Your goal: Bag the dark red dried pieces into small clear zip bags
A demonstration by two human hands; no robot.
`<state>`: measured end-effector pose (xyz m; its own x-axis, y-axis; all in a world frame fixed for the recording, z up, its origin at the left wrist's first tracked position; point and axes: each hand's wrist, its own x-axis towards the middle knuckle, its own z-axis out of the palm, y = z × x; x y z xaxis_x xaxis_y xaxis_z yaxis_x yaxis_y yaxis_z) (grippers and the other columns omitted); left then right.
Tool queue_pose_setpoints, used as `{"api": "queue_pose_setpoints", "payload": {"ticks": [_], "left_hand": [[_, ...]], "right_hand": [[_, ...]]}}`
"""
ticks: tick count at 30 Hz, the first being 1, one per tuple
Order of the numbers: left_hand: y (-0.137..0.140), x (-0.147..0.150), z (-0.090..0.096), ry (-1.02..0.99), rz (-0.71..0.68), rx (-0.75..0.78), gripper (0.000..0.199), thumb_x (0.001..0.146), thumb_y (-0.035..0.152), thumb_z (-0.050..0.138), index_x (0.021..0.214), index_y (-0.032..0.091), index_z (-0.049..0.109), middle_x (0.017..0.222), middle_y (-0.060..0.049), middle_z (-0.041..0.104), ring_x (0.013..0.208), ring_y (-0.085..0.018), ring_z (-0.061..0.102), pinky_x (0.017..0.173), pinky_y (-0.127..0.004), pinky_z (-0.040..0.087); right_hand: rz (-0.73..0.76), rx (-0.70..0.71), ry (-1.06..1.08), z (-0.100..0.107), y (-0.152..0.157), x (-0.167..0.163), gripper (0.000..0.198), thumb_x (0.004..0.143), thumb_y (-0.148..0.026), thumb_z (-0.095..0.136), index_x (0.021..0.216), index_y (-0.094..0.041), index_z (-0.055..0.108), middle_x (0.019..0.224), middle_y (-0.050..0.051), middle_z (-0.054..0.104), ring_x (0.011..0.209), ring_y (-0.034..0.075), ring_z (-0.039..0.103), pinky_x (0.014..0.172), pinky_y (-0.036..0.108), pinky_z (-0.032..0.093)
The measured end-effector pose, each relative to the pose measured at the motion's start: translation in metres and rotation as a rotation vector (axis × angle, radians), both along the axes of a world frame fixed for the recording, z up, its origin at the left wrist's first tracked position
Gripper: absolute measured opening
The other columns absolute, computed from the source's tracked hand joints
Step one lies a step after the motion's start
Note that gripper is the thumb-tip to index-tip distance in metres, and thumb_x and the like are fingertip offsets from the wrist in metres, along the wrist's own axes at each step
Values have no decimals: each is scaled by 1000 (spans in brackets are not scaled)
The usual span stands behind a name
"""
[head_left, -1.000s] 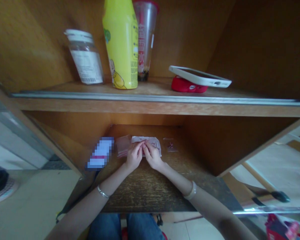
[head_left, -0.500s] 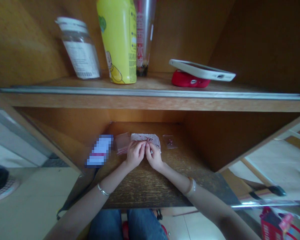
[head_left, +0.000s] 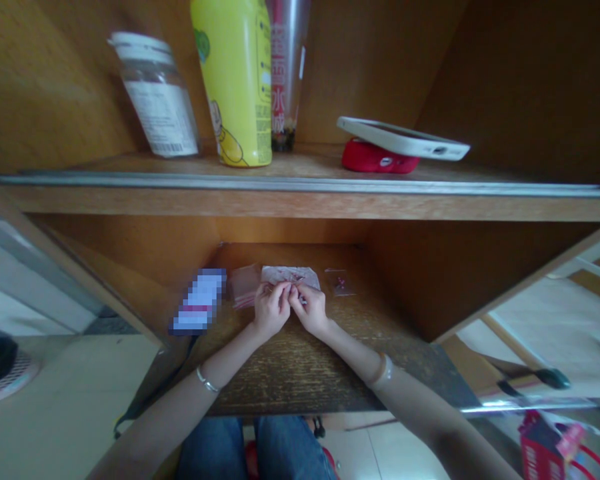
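My left hand (head_left: 271,308) and my right hand (head_left: 309,309) meet fingertip to fingertip over the desk (head_left: 290,373). Both are closed in a pinch; whatever lies between the fingers is too small or hidden to name. Just beyond them is a crumpled whitish sheet (head_left: 280,272) with small reddish bits on it, its near part covered by my hands. Left of the sheet lie clear plastic bags (head_left: 244,285) in a stack. A small clear bag (head_left: 340,283) with dark red pieces inside lies to its right.
A phone (head_left: 199,301) with a blurred screen lies at the left. On the shelf (head_left: 310,200) above stand a white-labelled jar (head_left: 163,113), a yellow bottle (head_left: 237,87) and a clear cup (head_left: 283,100). A white phone (head_left: 405,139) rests on a red case (head_left: 379,157).
My fingertips stay together, with the right hand's fingers shifted slightly to the left. Everything else lies as before, apart from a slight shift of the view.
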<state>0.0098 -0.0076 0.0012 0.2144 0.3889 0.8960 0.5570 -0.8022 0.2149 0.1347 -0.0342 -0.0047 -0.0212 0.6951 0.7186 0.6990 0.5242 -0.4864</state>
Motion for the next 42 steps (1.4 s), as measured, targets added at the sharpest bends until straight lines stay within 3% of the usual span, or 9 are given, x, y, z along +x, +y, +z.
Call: {"api": "queue_pose_setpoints", "payload": {"ticks": [3, 9, 14, 17, 21, 27, 30, 37, 42], "left_hand": [[0, 1, -1, -22, -29, -32, 14, 88, 17, 46, 90, 20, 59, 73, -2, 70, 61, -16, 63, 72, -32, 46], [10, -7, -1, -92, 71, -126, 13, 87, 16, 44, 90, 19, 57, 80, -3, 70, 72, -17, 63, 77, -33, 47], [12, -6, -3, -60, -71, -97, 23, 87, 17, 50, 110, 17, 49, 98, -8, 69, 90, -18, 65, 82, -34, 48], [9, -3, -2, -62, -115, -65, 22, 85, 14, 53, 106, 17, 49, 105, -9, 68, 96, -18, 64, 84, -34, 47], [9, -7, -1, 53, -48, -68, 15, 85, 8, 49, 89, 20, 58, 111, -7, 67, 101, -20, 63, 85, -37, 44], [15, -9, -5, 108, 23, -105, 25, 87, 14, 50, 107, 24, 61, 121, -8, 63, 106, -21, 61, 88, -40, 43], [19, -8, -9, 98, 22, -111, 28, 87, 17, 53, 114, 24, 60, 122, -9, 62, 108, -22, 60, 90, -40, 43], [26, -9, -12, 81, 49, -145, 33, 85, 23, 58, 118, 24, 58, 119, -9, 64, 108, -24, 60, 90, -41, 44], [23, -9, -10, 176, 11, -124, 32, 84, 17, 56, 114, 26, 62, 126, -8, 60, 107, -24, 60, 93, -44, 42]], "right_hand": [[-8, -10, 10, -1, 0, 1, 32, 93, -34, 40, 70, -18, 57, 59, 1, 55, 53, 12, 48, 55, 24, 37], [5, 15, -44, -2, -1, -4, 37, 91, -35, 44, 58, -19, 51, 53, 0, 51, 50, 12, 46, 55, 25, 35], [-40, -34, 77, -2, -1, -3, 37, 94, -35, 38, 65, -18, 54, 57, 1, 53, 51, 12, 45, 53, 24, 33], [-67, -58, 118, -3, 1, 0, 38, 94, -36, 37, 66, -18, 55, 59, 1, 53, 52, 12, 45, 53, 24, 34], [-43, -65, 102, -4, 1, -2, 34, 94, -36, 39, 73, -18, 59, 64, 3, 58, 57, 14, 50, 57, 25, 37], [-13, -103, 130, -2, 0, -5, 32, 93, -36, 41, 73, -19, 58, 64, 3, 59, 58, 14, 51, 58, 26, 39], [20, -181, 251, -2, 2, -4, 30, 92, -40, 41, 77, -20, 58, 67, 3, 60, 59, 15, 53, 58, 27, 41], [205, -422, 808, -1, 11, -9, 34, 83, -55, 51, 90, -22, 51, 72, 3, 61, 57, 17, 59, 55, 32, 50], [265, -490, 964, -3, 17, -9, 42, 78, -56, 57, 103, -23, 52, 75, 1, 62, 55, 16, 58, 51, 31, 52]]}}
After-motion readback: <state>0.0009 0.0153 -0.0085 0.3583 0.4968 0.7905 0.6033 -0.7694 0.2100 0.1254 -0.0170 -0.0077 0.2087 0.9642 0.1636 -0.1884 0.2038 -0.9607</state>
